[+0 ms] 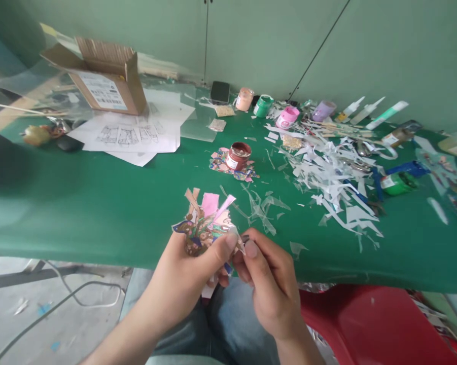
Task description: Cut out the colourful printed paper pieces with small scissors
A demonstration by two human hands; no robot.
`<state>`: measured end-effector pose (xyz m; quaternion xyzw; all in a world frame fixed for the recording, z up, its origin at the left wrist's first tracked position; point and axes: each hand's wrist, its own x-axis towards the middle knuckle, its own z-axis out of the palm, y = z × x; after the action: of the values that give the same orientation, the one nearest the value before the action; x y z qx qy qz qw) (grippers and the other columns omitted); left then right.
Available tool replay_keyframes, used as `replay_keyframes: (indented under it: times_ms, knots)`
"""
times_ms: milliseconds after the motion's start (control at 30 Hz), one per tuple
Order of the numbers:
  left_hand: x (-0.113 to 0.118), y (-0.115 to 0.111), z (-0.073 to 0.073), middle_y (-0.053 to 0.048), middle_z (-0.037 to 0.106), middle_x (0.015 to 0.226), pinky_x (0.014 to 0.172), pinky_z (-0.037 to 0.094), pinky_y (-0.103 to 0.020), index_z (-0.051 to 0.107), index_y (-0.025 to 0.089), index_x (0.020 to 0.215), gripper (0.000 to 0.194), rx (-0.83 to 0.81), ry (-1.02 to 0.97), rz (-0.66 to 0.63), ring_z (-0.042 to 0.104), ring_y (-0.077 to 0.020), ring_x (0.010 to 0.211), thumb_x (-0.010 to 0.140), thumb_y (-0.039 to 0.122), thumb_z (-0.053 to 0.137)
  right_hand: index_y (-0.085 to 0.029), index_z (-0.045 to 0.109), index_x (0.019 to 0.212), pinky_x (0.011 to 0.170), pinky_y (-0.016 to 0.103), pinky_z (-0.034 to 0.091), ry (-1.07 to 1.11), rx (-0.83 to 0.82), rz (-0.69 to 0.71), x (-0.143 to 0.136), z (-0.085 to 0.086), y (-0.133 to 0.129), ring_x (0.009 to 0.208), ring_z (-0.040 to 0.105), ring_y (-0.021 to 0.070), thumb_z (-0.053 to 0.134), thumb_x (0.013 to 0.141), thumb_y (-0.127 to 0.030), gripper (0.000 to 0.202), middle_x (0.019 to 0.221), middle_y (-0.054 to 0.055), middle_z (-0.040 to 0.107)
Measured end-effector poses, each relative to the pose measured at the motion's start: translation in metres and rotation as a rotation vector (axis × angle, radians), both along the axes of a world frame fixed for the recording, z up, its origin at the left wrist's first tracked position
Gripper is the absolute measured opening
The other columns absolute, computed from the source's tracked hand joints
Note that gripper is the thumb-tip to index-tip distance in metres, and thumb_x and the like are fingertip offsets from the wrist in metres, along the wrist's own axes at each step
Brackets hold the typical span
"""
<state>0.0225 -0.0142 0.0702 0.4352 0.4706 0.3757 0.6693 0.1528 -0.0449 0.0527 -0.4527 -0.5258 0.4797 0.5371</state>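
Note:
A colourful collage piece [205,225], with pink, tan, blue and green strips sticking out at its top, is held above the table's front edge. My left hand [201,268] wraps round its lower part, thumb across the front. My right hand [268,279] meets it at the right edge, its fingers pinched round a small dark object [245,238] that I cannot make out, touching a pale tip of the piece. Beyond the hands, an open jar of dark red paint [238,156] stands on another multicoloured flat piece [246,175].
White paper scraps [323,172] and clear film bits [264,205] lie right of centre. Paint jars [264,106] line the back. A cardboard box [110,83] stands on printed sheets [129,134] at the back left. A red chair [365,319] is at the lower right.

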Motion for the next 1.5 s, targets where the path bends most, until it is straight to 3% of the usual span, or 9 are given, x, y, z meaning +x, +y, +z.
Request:
replay_keyframes:
  times_ms: [267, 867, 1500]
  knots:
    - [0.002, 0.002, 0.009, 0.002, 0.054, 0.044, 0.036, 0.032, -0.014, 0.054, 0.016, 0.052, 0.035, 0.033, -0.078, -0.028, 0.043, -0.0046, 0.039, 0.080, 0.031, 0.069, -0.021, 0.042, 0.069, 0.045, 0.020, 0.028, 0.063, -0.021, -0.020, -0.003, -0.008, -0.004, 0.049, 0.026, 0.0082, 0.045, 0.101, -0.037, 0.035, 0.057, -0.006, 0.033]
    - [0.004, 0.000, 0.008, 0.004, 0.054, 0.046, 0.039, 0.034, -0.014, 0.053, 0.016, 0.053, 0.033, -0.041, -0.191, -0.009, 0.045, -0.0045, 0.042, 0.078, 0.028, 0.070, -0.022, 0.051, 0.076, 0.048, 0.019, 0.030, 0.143, 0.009, 0.039, -0.007, -0.021, -0.008, 0.051, 0.024, 0.0084, 0.042, 0.102, -0.031, 0.029, 0.060, -0.006, 0.028]
    - [0.003, -0.001, 0.010, 0.001, 0.059, 0.048, 0.044, 0.041, -0.018, 0.056, 0.017, 0.052, 0.034, -0.066, -0.193, -0.054, 0.051, -0.0080, 0.044, 0.081, 0.030, 0.068, -0.021, 0.052, 0.072, 0.051, 0.024, 0.033, -0.011, 0.016, -0.008, -0.008, -0.022, -0.010, 0.048, 0.031, 0.0095, 0.041, 0.101, -0.038, 0.036, 0.056, -0.006, 0.033]
